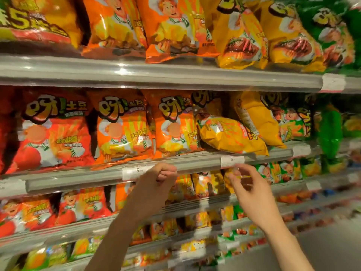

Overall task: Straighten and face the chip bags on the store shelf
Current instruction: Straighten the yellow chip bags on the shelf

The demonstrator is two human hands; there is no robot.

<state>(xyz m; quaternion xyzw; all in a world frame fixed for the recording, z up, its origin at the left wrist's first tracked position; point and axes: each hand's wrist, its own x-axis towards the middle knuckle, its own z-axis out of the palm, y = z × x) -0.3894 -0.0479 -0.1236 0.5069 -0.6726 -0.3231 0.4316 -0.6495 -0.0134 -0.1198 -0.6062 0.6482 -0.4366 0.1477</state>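
1. The yellow chip bag (pixel 231 134) lies tipped on its side on the middle shelf (pixel 175 167), at about 1 o'clock from both hands.
2. At its 9 o'clock, three orange bags (pixel 123 126) stand upright, facing front.
3. The left hand (pixel 163 174) has a clenched grip, holding nothing, before the shelf edge.
4. The right hand (pixel 248 189) has a released grip, fingers loosely spread, blurred, below the yellow chip bag.

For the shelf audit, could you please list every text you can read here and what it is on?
"5": price tag on the shelf rail.
"5": second price tag, further right.
"呀!土豆": red chip bag.
"5": yellow pack, top left.
Smaller print on bags and tags: too blurred to read.
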